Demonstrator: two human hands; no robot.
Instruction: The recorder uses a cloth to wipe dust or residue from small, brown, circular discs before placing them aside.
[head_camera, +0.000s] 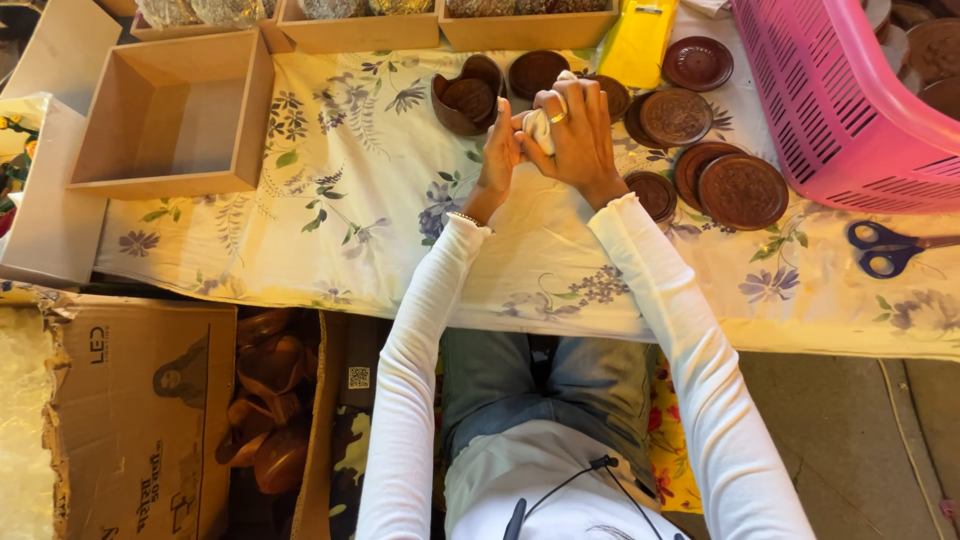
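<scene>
Round carved wooden discs (742, 190) lie just right of the hands on the cloth-covered bench (330, 200); a heart-shaped wooden bowl (466, 96) sits just left. Right hand (574, 135) closes around a white cloth (538, 128), left hand (500, 152) pressing against it.

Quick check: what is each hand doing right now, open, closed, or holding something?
Left hand: fingers held fairly straight, pressed against the white cloth.
Right hand: fingers closed over the same white cloth, gripping it above the flowered tablecloth.
</scene>
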